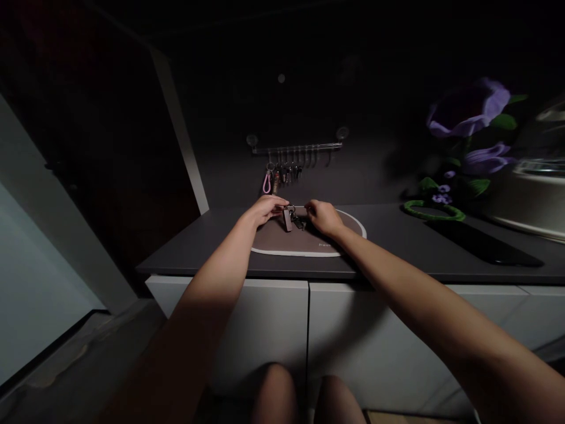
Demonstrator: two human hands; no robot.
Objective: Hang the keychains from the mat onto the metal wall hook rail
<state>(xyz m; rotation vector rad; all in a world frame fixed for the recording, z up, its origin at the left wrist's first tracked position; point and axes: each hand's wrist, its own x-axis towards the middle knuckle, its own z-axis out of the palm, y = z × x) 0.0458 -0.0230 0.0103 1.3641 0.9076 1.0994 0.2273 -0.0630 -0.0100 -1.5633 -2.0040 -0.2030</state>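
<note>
My left hand [267, 208] pinches the ring of a bunch of keys [288, 219], which includes a greyish rectangular tag and small dark pieces. The bunch hangs just over a brown mat [282, 242] with a white edge. On the other side of the keys, my right hand [324, 217] is curled with its fingers pressed together; anything inside them is hidden or too small to name. Behind both hands, a clear hook rail [298, 148] on the wall carries several keys and a pink loop strap [266, 182] at its left end.
A dark countertop [189, 241] runs above white cabinet doors [273, 330]. To the right lie a black flat slab [485, 244] and a green ring base [435, 211] with purple flowers [470, 112]. A large pale rounded object [529, 194] stands at the far right.
</note>
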